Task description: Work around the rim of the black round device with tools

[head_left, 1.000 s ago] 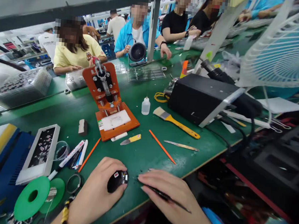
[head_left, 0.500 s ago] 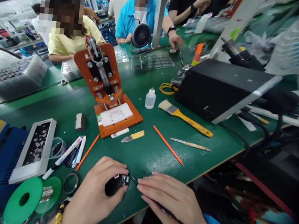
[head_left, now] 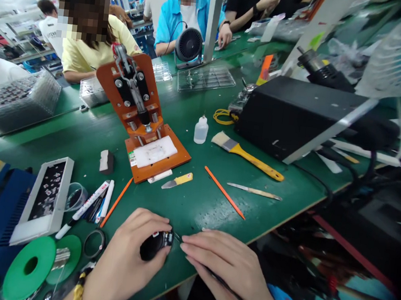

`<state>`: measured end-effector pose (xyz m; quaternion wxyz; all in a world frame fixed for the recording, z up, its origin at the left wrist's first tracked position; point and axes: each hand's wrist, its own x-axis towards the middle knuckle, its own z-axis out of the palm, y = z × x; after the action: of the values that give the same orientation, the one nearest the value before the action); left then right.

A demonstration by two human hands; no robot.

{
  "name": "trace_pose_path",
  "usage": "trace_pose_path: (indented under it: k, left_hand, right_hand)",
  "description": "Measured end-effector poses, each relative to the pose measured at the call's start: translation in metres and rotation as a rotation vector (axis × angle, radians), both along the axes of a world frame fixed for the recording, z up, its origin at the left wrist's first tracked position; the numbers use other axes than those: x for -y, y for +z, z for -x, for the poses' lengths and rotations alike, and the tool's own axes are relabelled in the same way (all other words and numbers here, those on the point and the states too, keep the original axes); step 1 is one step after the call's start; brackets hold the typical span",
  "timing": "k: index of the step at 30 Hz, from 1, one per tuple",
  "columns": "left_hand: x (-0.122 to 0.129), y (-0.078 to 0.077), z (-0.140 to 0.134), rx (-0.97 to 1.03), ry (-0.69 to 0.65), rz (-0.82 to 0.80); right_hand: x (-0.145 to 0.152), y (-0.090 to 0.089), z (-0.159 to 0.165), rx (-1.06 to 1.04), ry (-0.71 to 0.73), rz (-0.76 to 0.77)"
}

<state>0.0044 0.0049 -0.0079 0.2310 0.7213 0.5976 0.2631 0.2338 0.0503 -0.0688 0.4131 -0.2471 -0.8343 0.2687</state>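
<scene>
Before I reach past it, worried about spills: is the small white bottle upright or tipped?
Upright: the small white bottle stands on its base, nozzle up.

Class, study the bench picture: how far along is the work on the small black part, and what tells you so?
Done: the small black part lies on the green mat near the front edge, gripped by the left hand. In hand: the right hand holds a thin black tool with its tip at the part's open end. Left: the orange press jig stands apart, its white plate showing no such part; probably unused so far.

Two orange sticks [head_left: 224, 192] [head_left: 116, 202], one yellow-handled brush [head_left: 248, 155], one small white bottle [head_left: 201, 130], two green reels [head_left: 28, 265] [head_left: 67, 260].
</scene>
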Motion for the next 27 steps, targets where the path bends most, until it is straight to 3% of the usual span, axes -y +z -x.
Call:
trace_pose_path:
  k: [21,27]
  left_hand:
    - [0.002,-0.005,-0.002,-0.027,0.026,-0.093]
    - [0.001,-0.004,-0.002,-0.028,0.018,-0.104]
  right_hand:
    - [0.001,-0.007,0.010,-0.020,-0.054,-0.205]
    - [0.001,-0.002,0.008,-0.036,-0.048,-0.096]
